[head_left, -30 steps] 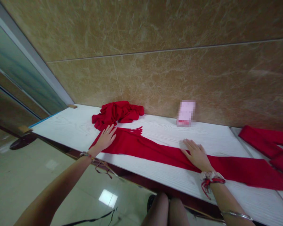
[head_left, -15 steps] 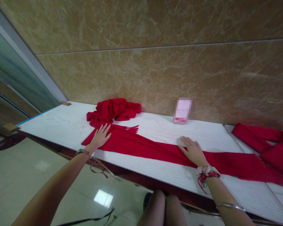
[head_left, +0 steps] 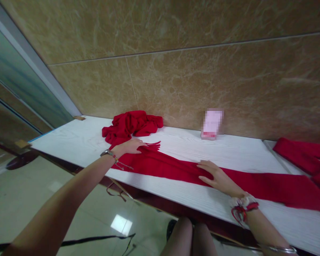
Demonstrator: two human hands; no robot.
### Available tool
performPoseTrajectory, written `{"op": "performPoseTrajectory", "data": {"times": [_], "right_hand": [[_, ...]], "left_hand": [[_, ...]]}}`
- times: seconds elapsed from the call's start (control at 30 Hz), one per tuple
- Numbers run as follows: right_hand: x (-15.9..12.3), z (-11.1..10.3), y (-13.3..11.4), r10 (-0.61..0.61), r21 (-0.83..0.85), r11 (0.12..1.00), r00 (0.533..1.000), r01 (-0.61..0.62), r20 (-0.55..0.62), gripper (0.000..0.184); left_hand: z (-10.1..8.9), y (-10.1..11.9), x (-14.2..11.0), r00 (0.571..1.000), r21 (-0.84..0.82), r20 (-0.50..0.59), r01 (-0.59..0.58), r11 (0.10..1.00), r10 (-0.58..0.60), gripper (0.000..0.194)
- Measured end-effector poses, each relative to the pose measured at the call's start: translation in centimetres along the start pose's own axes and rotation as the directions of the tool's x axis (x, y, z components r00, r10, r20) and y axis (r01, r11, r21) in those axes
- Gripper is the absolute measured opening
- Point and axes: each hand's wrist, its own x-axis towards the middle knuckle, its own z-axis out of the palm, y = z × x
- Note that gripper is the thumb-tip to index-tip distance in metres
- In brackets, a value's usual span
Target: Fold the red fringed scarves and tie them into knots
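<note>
A long red scarf (head_left: 170, 169) lies lengthwise on the white tabletop, its upper layer folded back so that a fringed end shows near the left. Beside that fringe my left hand (head_left: 132, 146) has its fingers and thumb closed on the scarf's upper edge, where the cloth rises in a small ridge. My right hand (head_left: 216, 175) rests over the scarf's middle, fingers stretched and thumb apart, with no cloth gripped. Just behind my left hand sits a crumpled heap of red cloth (head_left: 133, 122).
More red cloth (head_left: 298, 153) lies folded at the right end of the white table (head_left: 245, 153). A blurred pink-and-white box (head_left: 212, 122) stands against the brown marble wall (head_left: 176, 81). A dark strap (head_left: 96, 239) shows low over the shiny floor (head_left: 90, 209).
My left hand, flat on the scarf before, has moved right to the fringe and closed on the cloth edge. My right hand stays over the scarf's middle, slightly shifted. The view has turned a little.
</note>
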Motion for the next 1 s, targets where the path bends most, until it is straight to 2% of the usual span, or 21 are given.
{"op": "performPoseTrajectory", "data": {"times": [0.07,0.13,0.23,0.3,0.43,0.57,0.67,0.77,0.9,1.0], "right_hand": [[0.2,0.2,-0.3,-0.019,0.005,1.000,1.000,0.019,0.022,0.032],[0.2,0.1,-0.4,-0.044,0.014,0.999,0.998,0.043,0.033,0.027],[0.1,-0.3,-0.7,-0.080,0.016,0.997,0.995,0.079,0.051,0.032],[-0.1,-0.6,-1.1,-0.094,0.010,0.996,0.992,0.093,0.078,0.036],[-0.9,-0.5,-1.6,-0.142,-0.021,0.989,0.977,0.147,0.162,0.040],[-1.2,0.2,-1.6,-0.169,-0.082,0.978,0.961,0.191,0.220,0.042],[-1.1,0.3,-1.7,-0.170,-0.087,0.977,0.960,0.193,0.222,0.043],[-1.0,0.1,-1.8,-0.168,-0.081,0.978,0.958,0.191,0.233,0.043],[-1.0,0.0,-1.9,-0.163,-0.066,0.981,0.957,0.184,0.241,0.042],[-1.0,0.0,-2.0,-0.163,-0.068,0.981,0.959,0.183,0.230,0.042]], "left_hand": [[-0.7,0.3,-0.2,1.000,0.032,0.016,0.009,0.999,-0.009,0.025],[-1.3,0.5,-0.9,1.000,0.039,-0.012,0.024,0.999,-0.023,0.019],[-1.7,1.0,-2.9,0.999,0.065,-0.037,0.039,0.997,-0.037,0.022],[-1.6,1.5,-4.4,0.999,0.112,-0.004,0.043,0.993,-0.043,0.027],[0.2,3.2,-7.0,0.993,0.162,0.100,0.048,0.986,-0.065,0.035],[2.5,4.5,-8.1,0.986,0.147,0.103,0.116,0.982,-0.132,0.047],[2.8,4.6,-8.2,0.987,0.120,0.097,0.116,0.986,-0.128,0.049],[1.9,5.1,-7.8,0.996,0.050,0.062,0.059,0.997,-0.062,0.048],[1.2,7.1,-5.9,0.999,-0.008,0.010,-0.037,0.999,0.037,0.052],[2.0,8.2,-4.2,0.993,-0.014,0.057,-0.101,0.995,0.102,0.057]]}}
